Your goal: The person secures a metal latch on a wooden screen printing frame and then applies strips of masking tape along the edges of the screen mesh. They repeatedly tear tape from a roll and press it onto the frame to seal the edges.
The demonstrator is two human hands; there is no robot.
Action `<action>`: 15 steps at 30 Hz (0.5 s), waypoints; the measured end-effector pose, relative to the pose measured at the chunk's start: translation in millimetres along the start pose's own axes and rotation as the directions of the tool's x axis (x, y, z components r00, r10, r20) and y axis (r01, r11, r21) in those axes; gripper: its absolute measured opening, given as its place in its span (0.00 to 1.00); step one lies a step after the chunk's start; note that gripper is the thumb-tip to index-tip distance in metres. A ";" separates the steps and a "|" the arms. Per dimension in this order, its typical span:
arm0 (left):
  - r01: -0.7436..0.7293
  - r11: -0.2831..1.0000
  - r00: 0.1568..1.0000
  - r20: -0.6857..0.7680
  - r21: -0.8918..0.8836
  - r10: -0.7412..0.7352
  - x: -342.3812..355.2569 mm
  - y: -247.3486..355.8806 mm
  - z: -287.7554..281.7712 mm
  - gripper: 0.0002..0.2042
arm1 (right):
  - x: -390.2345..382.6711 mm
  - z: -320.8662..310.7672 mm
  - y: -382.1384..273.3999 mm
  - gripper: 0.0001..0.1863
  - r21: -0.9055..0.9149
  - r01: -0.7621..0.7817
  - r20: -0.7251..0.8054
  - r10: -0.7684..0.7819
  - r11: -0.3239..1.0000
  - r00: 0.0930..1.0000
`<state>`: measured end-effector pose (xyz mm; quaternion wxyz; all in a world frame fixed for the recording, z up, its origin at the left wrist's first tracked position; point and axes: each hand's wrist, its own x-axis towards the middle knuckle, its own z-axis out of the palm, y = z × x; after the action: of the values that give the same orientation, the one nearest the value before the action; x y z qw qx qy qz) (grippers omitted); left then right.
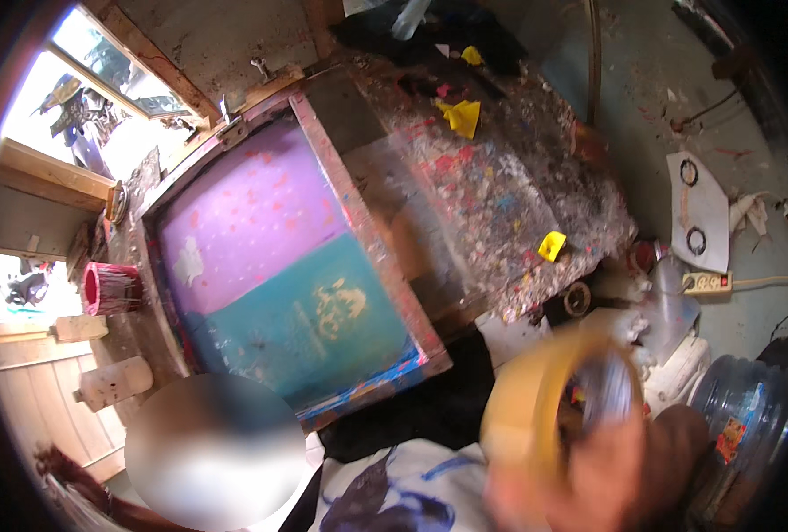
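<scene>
In the head view, my right fingers (pixel 605 465) are clamping the yellow tape roll (pixel 525 399), near right; the framed screen (pixel 349 204) is lying farther, leftward of them; near left, a blurry hand (pixel 73 472) is showing, ownership and grip I cannot tell.

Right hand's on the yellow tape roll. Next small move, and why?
Probably turn the roll of yellow tape in the right hand to find its loose end: the roll is already gripped, held apart from the framed screen, and no pulled-out strip can be made out through the blur.
</scene>
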<state>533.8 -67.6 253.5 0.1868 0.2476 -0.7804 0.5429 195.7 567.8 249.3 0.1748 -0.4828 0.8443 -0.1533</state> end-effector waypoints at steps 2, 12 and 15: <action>0.059 0.992 0.997 -0.047 -0.111 -0.064 2.2 5.7 18.3 0.11 | 16.5 23.7 36.5 0.07 0.066 -0.128 -0.155 0.137 0.990 0.978; 0.067 0.923 0.987 -0.108 -0.378 -0.116 46.0 55.5 69.1 0.11 | 22.4 129.5 254.1 0.15 -0.119 -0.816 -0.365 0.739 0.566 0.567; 0.178 0.861 0.971 -0.056 -0.476 -0.232 50.4 62.9 56.5 0.08 | 26.3 132.2 253.4 0.32 -0.152 -0.845 -0.238 0.810 0.513 0.535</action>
<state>454.7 -111.9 215.0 0.3408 0.2462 -0.8457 0.3286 48.8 656.3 19.2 0.1066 -0.0272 0.9937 0.0231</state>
